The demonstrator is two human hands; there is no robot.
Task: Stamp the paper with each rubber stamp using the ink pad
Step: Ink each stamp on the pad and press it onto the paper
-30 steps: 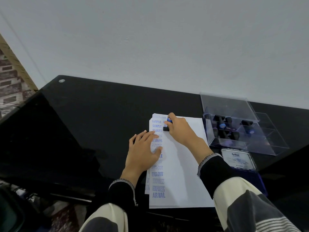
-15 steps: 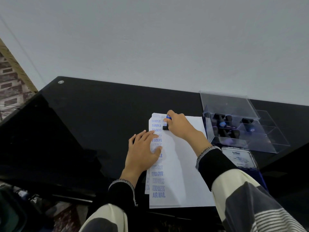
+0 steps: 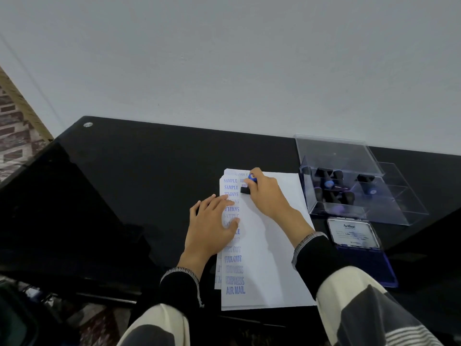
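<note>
Two hands are working: the right hand (image 3: 265,193) is pinching the light, rigid rubber stamp (image 3: 247,186) by its knob, fingers clamped above its base, while the left hand (image 3: 212,222) is pressing spread fingers onto the flimsy paper (image 3: 269,258).

The paper (image 3: 264,245) reads SAMPLE, FAX OUT, EXPRESS, AIR MAIL; the ink pad lid (image 3: 353,232) apparently says Artline.

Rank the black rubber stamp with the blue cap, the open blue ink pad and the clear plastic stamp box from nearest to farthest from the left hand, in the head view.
1. Black rubber stamp with the blue cap: just beyond the left hand, gripped by the right hand on the white paper.
2. Open blue ink pad: on the table right of the paper.
3. Clear plastic stamp box: far right, behind the pad.
</note>
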